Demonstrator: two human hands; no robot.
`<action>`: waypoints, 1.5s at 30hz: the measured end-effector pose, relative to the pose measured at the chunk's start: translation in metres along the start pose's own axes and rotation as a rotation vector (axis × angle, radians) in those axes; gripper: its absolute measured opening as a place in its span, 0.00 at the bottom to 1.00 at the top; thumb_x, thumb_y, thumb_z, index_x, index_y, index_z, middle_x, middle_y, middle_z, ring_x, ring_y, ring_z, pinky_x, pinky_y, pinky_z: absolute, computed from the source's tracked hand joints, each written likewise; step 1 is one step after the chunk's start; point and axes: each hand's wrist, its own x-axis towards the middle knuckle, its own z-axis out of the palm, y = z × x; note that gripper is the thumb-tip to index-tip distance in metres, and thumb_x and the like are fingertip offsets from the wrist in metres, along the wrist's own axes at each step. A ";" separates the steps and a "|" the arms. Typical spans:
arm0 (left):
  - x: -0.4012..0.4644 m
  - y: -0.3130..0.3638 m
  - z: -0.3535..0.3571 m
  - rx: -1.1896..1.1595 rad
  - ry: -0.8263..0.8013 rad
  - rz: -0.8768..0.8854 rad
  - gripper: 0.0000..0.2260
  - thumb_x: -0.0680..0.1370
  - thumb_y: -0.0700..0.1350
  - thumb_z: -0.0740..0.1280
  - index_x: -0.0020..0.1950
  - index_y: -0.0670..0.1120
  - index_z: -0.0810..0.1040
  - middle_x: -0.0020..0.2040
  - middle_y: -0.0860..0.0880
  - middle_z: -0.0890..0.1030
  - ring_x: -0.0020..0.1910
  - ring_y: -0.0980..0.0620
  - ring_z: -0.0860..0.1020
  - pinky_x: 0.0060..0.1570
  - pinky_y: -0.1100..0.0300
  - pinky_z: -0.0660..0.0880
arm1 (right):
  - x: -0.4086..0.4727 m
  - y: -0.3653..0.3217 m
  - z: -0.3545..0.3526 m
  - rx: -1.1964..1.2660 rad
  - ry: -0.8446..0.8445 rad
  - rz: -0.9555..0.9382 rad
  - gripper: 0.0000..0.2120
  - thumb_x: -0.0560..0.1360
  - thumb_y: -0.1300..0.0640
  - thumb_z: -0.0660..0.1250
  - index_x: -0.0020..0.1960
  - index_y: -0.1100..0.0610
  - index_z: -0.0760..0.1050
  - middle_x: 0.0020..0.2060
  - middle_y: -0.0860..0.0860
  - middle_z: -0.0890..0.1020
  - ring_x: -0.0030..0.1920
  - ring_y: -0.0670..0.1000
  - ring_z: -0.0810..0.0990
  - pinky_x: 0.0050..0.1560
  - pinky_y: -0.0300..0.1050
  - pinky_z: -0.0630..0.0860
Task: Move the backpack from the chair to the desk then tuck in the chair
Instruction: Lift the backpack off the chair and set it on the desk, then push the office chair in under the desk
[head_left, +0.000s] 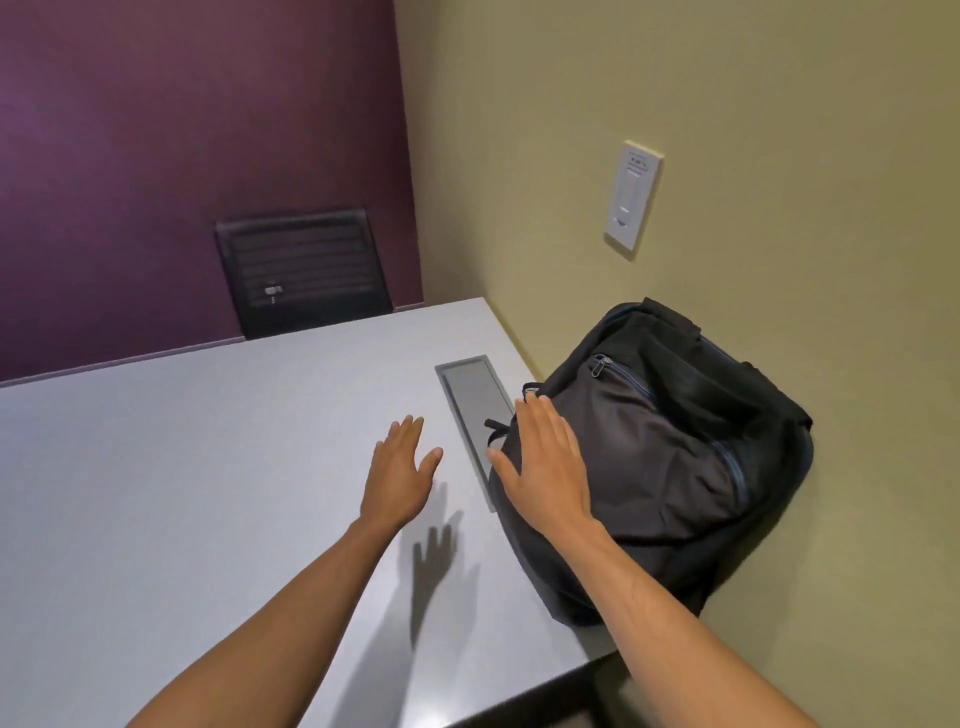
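- The backpack (670, 457) lies on the desk (208, 493), to the right of both hands and hard against the right wall (727, 156); the first half of the task looks done.
- Its long axis runs from near the right wrist away and rightward toward the wall, top end farthest from the hands.
- The right hand (545, 462) is flat and spread, fingers wide, over the bag's near-left flank; it grips nothing, and whether it touches the fabric or floats just above it cannot be told.
- The left hand (402, 467) is also open and empty, above the bare desk, casting a shadow below itself.
- A recessed panel (472, 400) sits between the two hands, its near end hidden under the bag.
- A chair (306, 270) shows beyond the fingertips at the desk's far edge; the chair to be tucked in is probably a different one, behind and below the hands, out of view.
- Next, in my judgement, both hands come back toward the body and down; neither is clearly nearer to an unseen chair.
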 end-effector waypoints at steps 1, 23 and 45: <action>-0.007 -0.008 -0.007 0.006 0.026 -0.022 0.27 0.83 0.53 0.58 0.80 0.45 0.58 0.81 0.48 0.57 0.81 0.50 0.50 0.78 0.53 0.45 | 0.002 -0.006 0.004 0.020 -0.029 -0.021 0.33 0.80 0.41 0.58 0.78 0.58 0.55 0.78 0.55 0.59 0.79 0.53 0.51 0.78 0.51 0.50; -0.260 -0.083 -0.087 0.186 0.513 -0.681 0.31 0.82 0.61 0.53 0.81 0.46 0.52 0.82 0.48 0.51 0.81 0.52 0.44 0.78 0.53 0.39 | -0.068 -0.139 0.066 0.244 -0.364 -0.516 0.36 0.80 0.36 0.52 0.80 0.56 0.49 0.80 0.52 0.53 0.80 0.51 0.45 0.78 0.50 0.44; -0.596 -0.089 -0.121 0.276 0.886 -1.050 0.31 0.82 0.59 0.54 0.80 0.44 0.53 0.82 0.47 0.52 0.81 0.51 0.44 0.78 0.52 0.41 | -0.342 -0.340 0.050 0.446 -0.566 -1.009 0.36 0.79 0.33 0.53 0.78 0.54 0.54 0.79 0.53 0.59 0.79 0.54 0.54 0.74 0.49 0.49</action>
